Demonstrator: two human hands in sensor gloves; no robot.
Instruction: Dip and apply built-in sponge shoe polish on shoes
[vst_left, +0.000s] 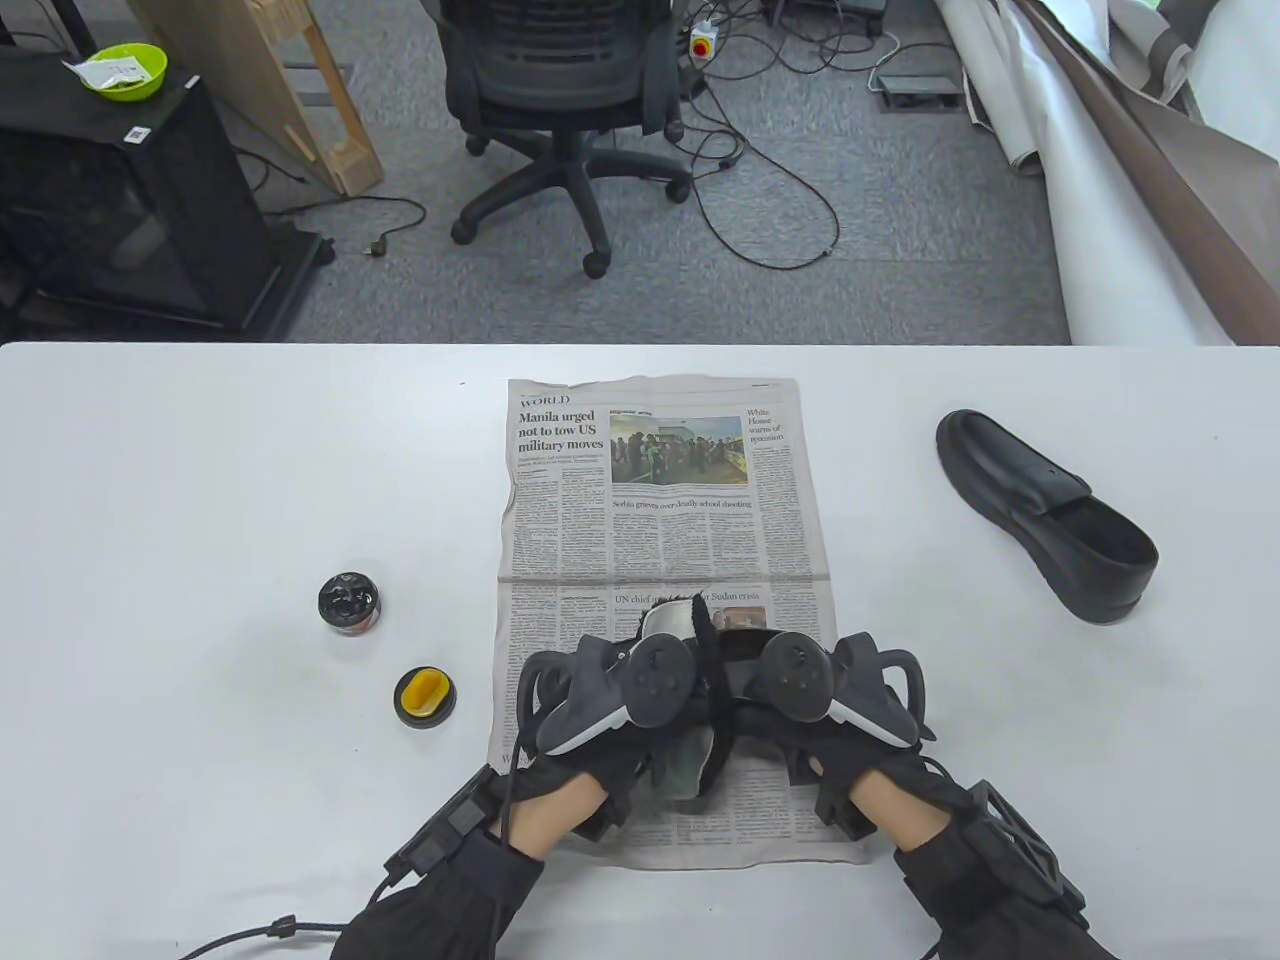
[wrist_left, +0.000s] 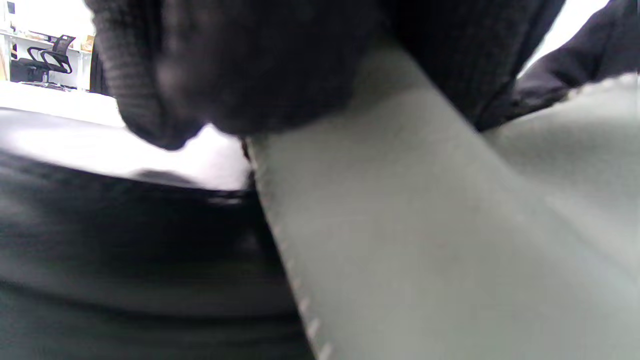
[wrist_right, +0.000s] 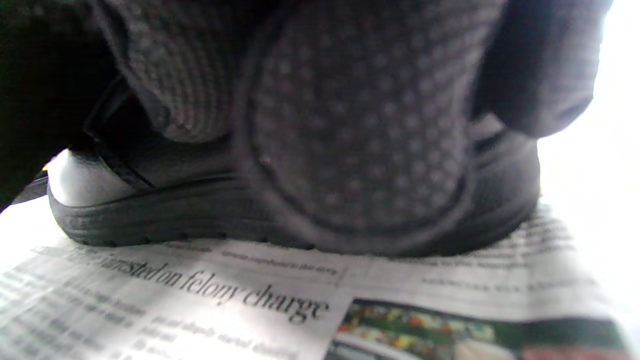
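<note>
A black shoe (vst_left: 742, 648) stands on the newspaper (vst_left: 660, 500), mostly hidden between my two hands. My right hand (vst_left: 800, 690) grips its side; in the right wrist view its dotted fingers (wrist_right: 350, 140) lie against the black shoe (wrist_right: 165, 215) above the sole. My left hand (vst_left: 640, 690) holds a grey-white cloth (vst_left: 668, 622) against the shoe. The left wrist view shows that cloth (wrist_left: 425, 225) under my fingers (wrist_left: 225, 65), draped over the dark shoe (wrist_left: 125, 235). The open polish jar (vst_left: 348, 603) and its lid with the yellow sponge (vst_left: 425, 697) sit left of the paper.
A second black shoe (vst_left: 1045, 525) lies on its own at the table's right. The white table (vst_left: 200, 480) ends at its far edge, with an office chair (vst_left: 560, 90) and floor cables beyond it.
</note>
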